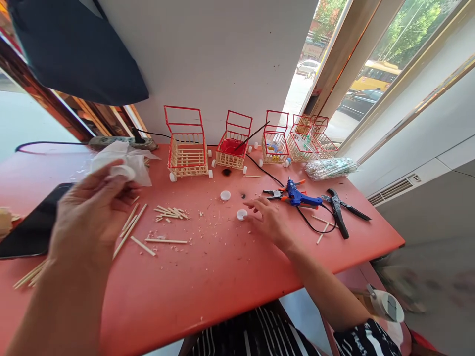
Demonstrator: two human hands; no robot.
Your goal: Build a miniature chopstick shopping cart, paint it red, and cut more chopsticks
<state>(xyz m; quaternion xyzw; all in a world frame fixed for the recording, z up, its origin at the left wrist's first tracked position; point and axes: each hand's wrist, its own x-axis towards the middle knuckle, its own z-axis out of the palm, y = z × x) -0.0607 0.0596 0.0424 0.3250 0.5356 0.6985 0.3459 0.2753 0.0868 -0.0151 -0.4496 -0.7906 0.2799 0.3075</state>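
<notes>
Striped clothing (pixel 256 336) meets the near rim of a red table (pixel 202 306), where a broad stretch of surface gives both forearms room to move. At left, a person's left hand (pixel 92 202), raised above the tabletop, pinches a round white piece (pixel 123 172) between thumb and fingers, beside a black flat device (pixel 31 225) and loose sticks (pixel 129 230). At right, the right hand (pixel 270 217) reaches low, fingers loosely spread, just beside a small white cap (pixel 242 214); whether they touch it cannot be told. The step in hand appears to be handling these small round pieces; taking up the cap would call for a light fingertip pinch at its rim. Cut sticks (pixel 171 213) lie left of centre amid scattered shavings, and a second white cap (pixel 225 196) rests farther back. Toward the right edge, a blue glue gun (pixel 299 194), its cord looping near the pliers (pixel 338 212), limits sideways room for the right hand. Behind, red-trimmed miniature carts (pixel 188 157) line the back of the table, hemming in the far side before a pale wall (pixel 215 59).
</notes>
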